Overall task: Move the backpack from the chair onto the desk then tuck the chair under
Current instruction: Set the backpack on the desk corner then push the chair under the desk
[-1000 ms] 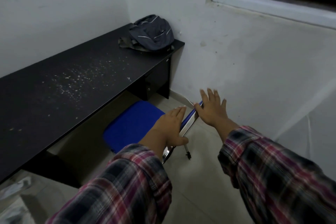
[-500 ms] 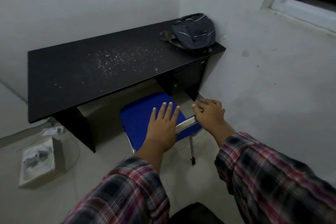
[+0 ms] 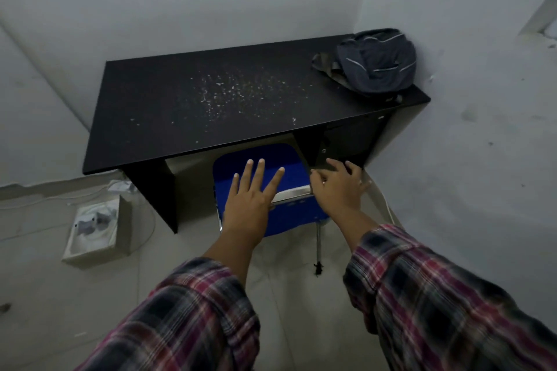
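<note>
Both of your hands are on the chair (image 3: 271,178), and the head view, the only one there is, shows why. Your left hand (image 3: 251,199) lies flat with its fingers (image 3: 258,173) spread, the palm against the back of the chair's top rail and the fingertips reaching over toward the blue seat. It grasps nothing; it looks set to push. Your right hand (image 3: 339,190) sits at the rail's right end with the fingers loosely curled over it. Whether it has closed on the rail or merely rests there, you cannot tell from this angle.

That flat-palm placement suits a shove better than a lift, so by my reading you are sliding the chair into the opening beneath the desk (image 3: 150,105). The seat's front part is already under the desk's front edge; its rear part, the rail and one thin leg (image 3: 318,245) are outside it. The chair sits close to the drawer unit under the desk's right end, so watch that side as you push.

The backpack (image 3: 378,62) is already on the desk, slumped at the far right corner against the wall, well apart from both hands. That half of the job looks done. Pale crumbs (image 3: 232,93) dot the middle of the desktop, clear of the bag.
</note>
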Tool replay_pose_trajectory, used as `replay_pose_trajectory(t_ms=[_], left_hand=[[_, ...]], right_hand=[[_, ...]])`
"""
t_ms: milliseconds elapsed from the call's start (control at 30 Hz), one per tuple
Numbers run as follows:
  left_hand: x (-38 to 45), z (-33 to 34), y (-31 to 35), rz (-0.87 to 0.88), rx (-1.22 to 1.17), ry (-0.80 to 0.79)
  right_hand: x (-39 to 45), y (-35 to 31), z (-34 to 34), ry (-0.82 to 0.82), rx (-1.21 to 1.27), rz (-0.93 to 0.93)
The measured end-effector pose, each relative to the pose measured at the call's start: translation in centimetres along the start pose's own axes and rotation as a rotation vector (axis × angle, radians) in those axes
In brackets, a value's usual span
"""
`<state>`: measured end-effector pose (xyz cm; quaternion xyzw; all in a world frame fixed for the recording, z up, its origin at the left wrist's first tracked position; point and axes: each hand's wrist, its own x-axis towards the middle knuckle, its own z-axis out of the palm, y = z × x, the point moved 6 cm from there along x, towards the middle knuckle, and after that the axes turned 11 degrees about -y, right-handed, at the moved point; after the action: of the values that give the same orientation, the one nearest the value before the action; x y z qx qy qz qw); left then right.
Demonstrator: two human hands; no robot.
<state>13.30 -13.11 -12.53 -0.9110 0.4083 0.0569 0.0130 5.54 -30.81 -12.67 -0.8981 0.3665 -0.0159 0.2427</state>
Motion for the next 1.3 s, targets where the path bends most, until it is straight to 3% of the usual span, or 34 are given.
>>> replay_pose_trajectory(t_ms=[700, 1033, 1300], left_hand=[[15.0, -2.8, -10.6, -0.070, -0.003, 0.117], [19.1, -2.8, -7.8, 0.010, -0.035, 0.144], [18.7, -3.0, -7.8, -0.057, -0.078, 0.103]], right_hand=[[17.1, -9.3, 1.9, -0.021, -0.031, -0.081], [22.5, -7.3, -0.1, -0.044, -0.076, -0.076], [20.9, -7.9, -0.7, -0.067, -0.139, -0.084]])
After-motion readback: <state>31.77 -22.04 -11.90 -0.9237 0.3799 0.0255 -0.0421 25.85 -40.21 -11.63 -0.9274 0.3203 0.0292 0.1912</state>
